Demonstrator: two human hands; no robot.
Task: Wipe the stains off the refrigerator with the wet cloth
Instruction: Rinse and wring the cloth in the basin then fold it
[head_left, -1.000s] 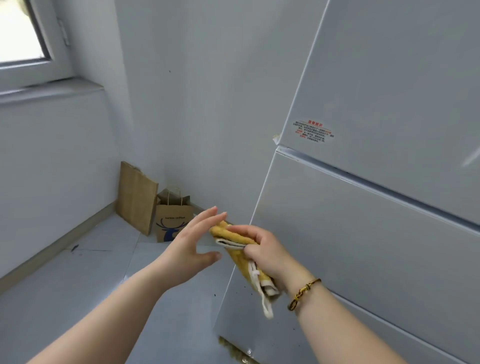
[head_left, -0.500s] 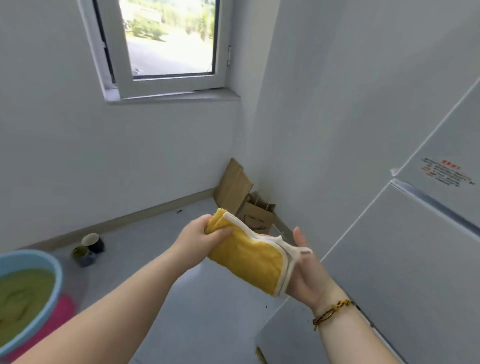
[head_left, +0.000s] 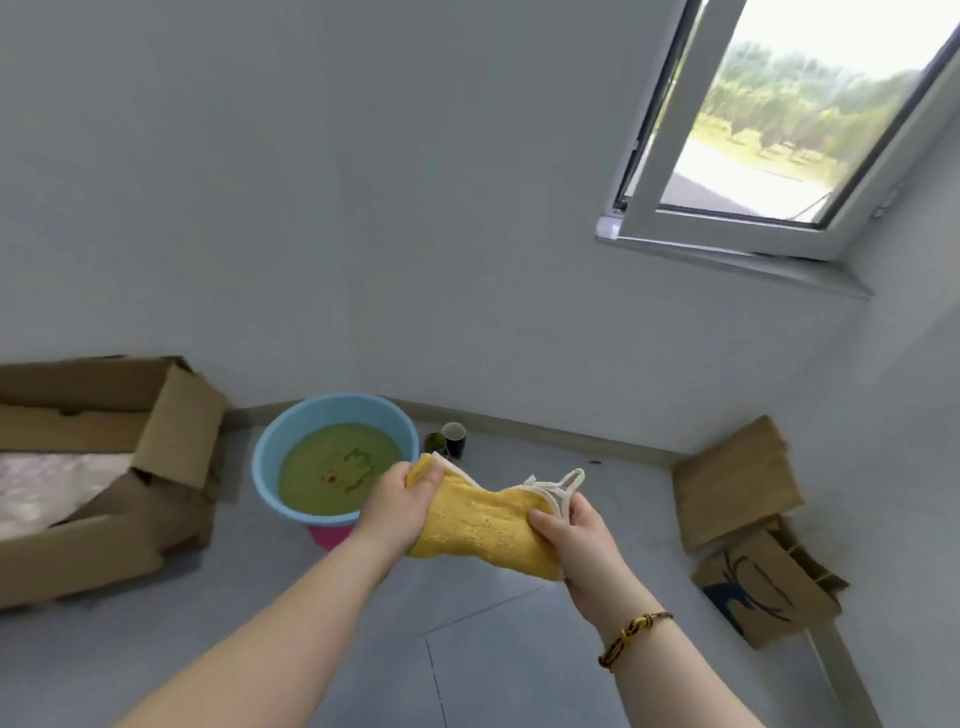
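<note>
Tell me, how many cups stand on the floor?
2: a dark cup stands right of the blue basin; a green cup sits just left of it. The cloth might hide more.

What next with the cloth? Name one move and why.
Probably lower the yellow cloth into the blue basin to wet it. The left hand and right hand grip its opposite ends, greenish water sits just beyond them, and no refrigerator is in view.
</note>
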